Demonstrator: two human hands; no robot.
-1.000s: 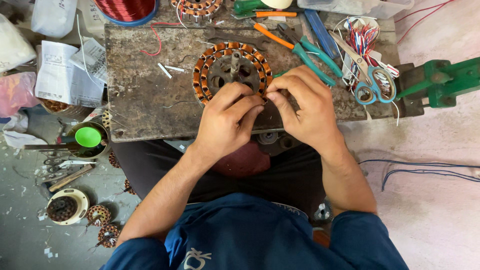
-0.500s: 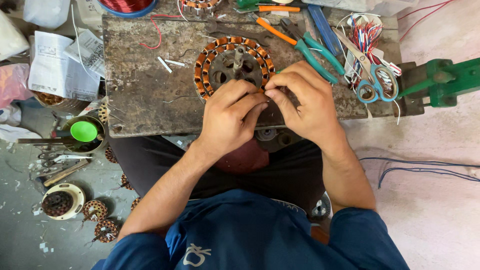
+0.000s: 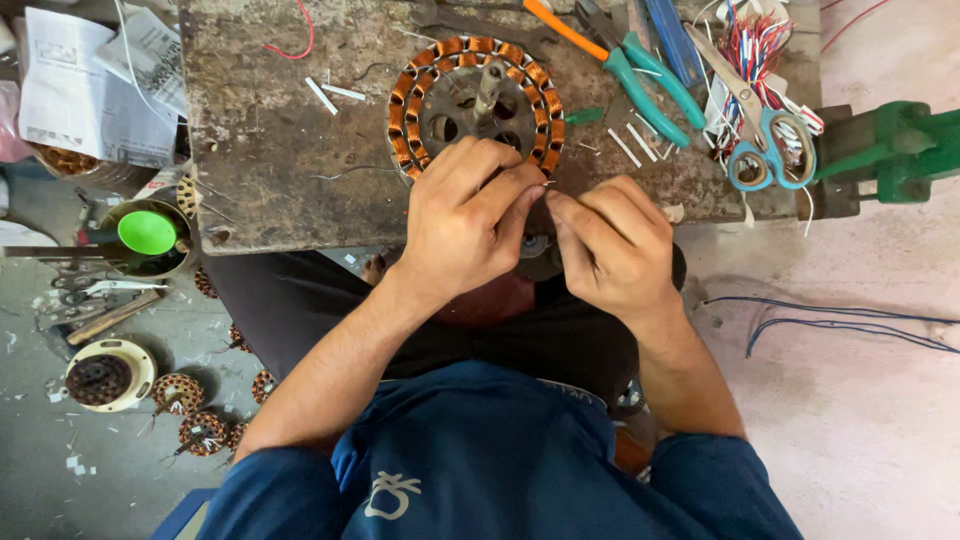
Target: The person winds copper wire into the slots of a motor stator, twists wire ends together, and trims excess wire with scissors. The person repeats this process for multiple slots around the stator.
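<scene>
A round motor stator (image 3: 478, 46) with copper coils lies flat on the worn bench top (image 3: 280, 170). My left hand (image 3: 465, 230) rests over the stator's near rim, thumb and forefinger pinched on a thin wire end (image 3: 546, 184). My right hand (image 3: 612, 248) sits just to the right at the bench edge. Its fingertips are closed and meet the left hand's fingertips at that same wire. The near part of the coils is hidden under my left hand.
Teal-handled pliers (image 3: 645, 78), an orange-handled tool (image 3: 560, 25), blue-handled scissors (image 3: 766, 140) and a bundle of coloured wires (image 3: 762, 48) lie at the bench's right. A green vise (image 3: 900, 150) juts out beyond. Papers (image 3: 90, 90), a green-lidded tin (image 3: 147, 232) and spare stators (image 3: 190, 410) lie to the left.
The view has shifted, so the bench sits lower in frame. My right hand has drawn slightly down and right from the left hand, with only the fingertips still meeting.
</scene>
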